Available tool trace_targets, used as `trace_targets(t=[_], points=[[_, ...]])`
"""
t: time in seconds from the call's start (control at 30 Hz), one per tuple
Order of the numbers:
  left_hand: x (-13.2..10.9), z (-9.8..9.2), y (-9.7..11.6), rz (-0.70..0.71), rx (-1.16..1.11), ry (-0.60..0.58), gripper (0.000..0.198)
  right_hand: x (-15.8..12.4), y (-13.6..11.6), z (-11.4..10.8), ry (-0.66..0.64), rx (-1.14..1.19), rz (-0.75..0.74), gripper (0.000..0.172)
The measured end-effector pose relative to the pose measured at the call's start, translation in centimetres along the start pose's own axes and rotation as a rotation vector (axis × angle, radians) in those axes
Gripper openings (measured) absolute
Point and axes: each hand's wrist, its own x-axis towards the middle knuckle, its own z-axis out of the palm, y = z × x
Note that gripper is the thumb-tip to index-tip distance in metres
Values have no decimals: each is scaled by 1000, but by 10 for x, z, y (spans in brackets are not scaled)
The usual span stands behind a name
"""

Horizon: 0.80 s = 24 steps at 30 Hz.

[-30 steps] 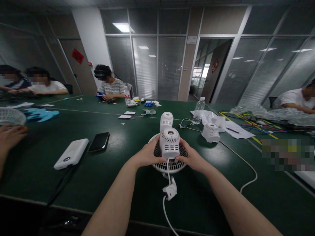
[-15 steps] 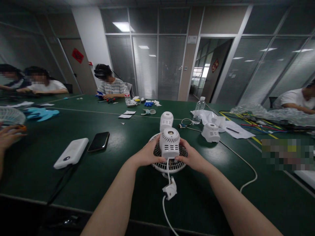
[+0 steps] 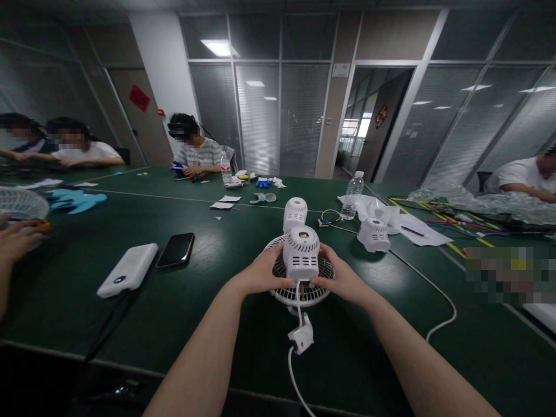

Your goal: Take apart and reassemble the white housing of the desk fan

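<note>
On the table (image 3: 152,324), the phone (image 3: 176,250) is set left of the fan cage (image 3: 315,293), a bottle (image 3: 353,197) behind and right.

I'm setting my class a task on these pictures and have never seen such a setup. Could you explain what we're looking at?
There is no robot here: these are a person's bare hands. The camera sits on that person's head, looking forward and down, so their forearms reach in from the bottom.

The left hand and right hand hold a white vented housing from both sides, above a round white grille. A white cable trails towards the viewer.

On the green table lie a dark phone and a white device with a small round display. A clear bottle stands further back. The hand at the far left is somebody else's.
</note>
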Motion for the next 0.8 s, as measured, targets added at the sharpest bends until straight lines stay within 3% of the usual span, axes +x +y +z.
trace_targets(t=[0.17, 0.33, 0.67, 0.8], points=[[-1, 0, 1, -5, 43, -21, 100, -2, -2, 5, 24, -24, -5, 90], [-1, -1, 1, -15, 57, -27, 101, 0, -6, 7, 20, -79, 62, 85], [2, -1, -3, -22, 185, -3, 100, 1, -17, 7, -3, -55, 43, 81], [1, -2, -1, -21, 221, 10, 102, -1, -12, 8, -2, -53, 17, 88]])
